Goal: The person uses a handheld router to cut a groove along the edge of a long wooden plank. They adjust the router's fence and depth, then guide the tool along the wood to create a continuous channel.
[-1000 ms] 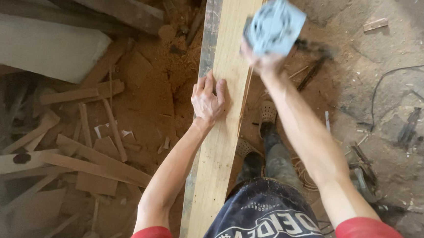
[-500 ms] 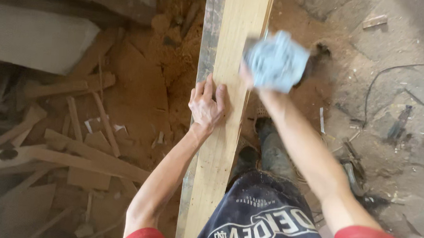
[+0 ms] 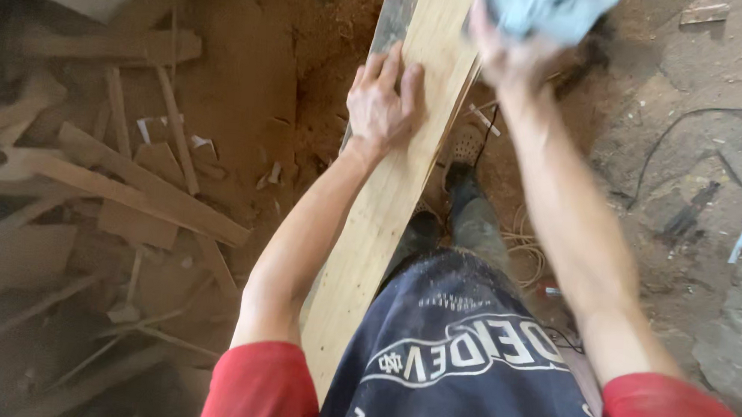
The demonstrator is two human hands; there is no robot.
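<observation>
**Two hands on a long plank over a sawdust floor**

A long pale wooden plank [image 3: 392, 210] runs from the bottom centre of the view up to the top edge, tilted slightly to the right, passing just in front of the person's body. The left hand [image 3: 384, 98] lies flat on the plank's upper stretch — fingers spread and extended, palm down, pressing on the wood rather than clasping it. A darker grey strip shows along the plank's left edge above that hand.

The right hand [image 3: 509, 58] is raised at the top of the frame, closed around a blurred pale blue-grey power tool [image 3: 542, 9] that sits over the plank's right edge. The blur hides how the fingers wrap it and whether the tool touches the wood.

To the left, a heap of brown wooden offcuts [image 3: 123, 185] — slats, short boards and splinters — lies scattered on reddish sawdust [image 3: 258, 81]. To the right, the grey dirt floor [image 3: 700, 168] carries a thin dark cable [image 3: 676, 133]. Below the plank, a dusty shoe [image 3: 464, 154] stands on the floor, close beside a coil of light cord [image 3: 523, 244].
</observation>
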